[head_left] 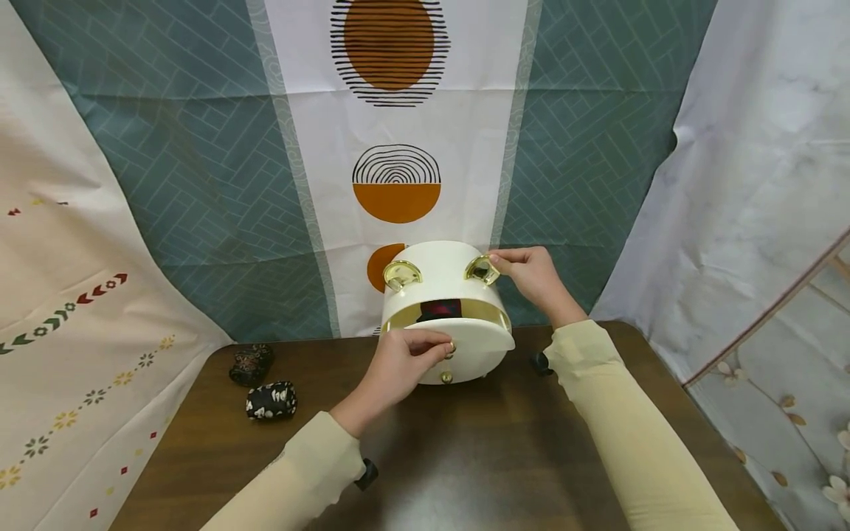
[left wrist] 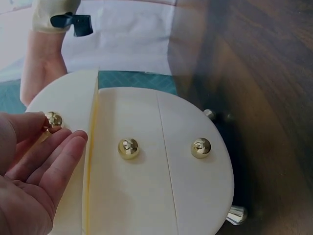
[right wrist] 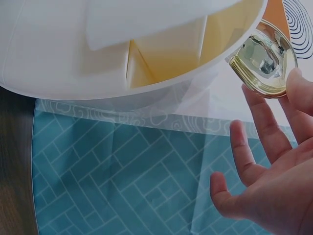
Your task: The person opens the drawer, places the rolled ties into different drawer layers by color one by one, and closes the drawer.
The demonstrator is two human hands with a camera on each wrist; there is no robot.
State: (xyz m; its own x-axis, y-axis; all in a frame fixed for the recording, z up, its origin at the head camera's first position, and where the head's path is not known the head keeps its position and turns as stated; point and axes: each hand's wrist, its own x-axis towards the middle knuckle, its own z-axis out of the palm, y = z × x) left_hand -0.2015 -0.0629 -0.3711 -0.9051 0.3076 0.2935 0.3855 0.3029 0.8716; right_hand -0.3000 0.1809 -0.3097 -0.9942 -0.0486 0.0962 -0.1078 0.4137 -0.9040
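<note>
A white round-bodied drawer box (head_left: 432, 254) with gold fittings stands at the back of the table. Its top drawer (head_left: 481, 345) is pulled out, and a dark item with red on it (head_left: 441, 309) shows inside. My left hand (head_left: 398, 361) pinches the gold knob (left wrist: 55, 120) of that drawer between thumb and fingers. With thumb and fingertips, my right hand (head_left: 531, 276) grips the rim of the gold ear-shaped piece (right wrist: 266, 61) at the box's top right. Two lower drawer fronts with a gold knob (left wrist: 128, 148) and another gold knob (left wrist: 201, 148) stay closed.
A matching gold ear piece (head_left: 402, 275) sits on the box's top left. Two dark patterned bundles, one floral (head_left: 271, 400) and one behind it (head_left: 251, 365), lie on the wooden table (head_left: 465, 457) at the left. Patterned cloth (head_left: 212, 162) hangs right behind the box.
</note>
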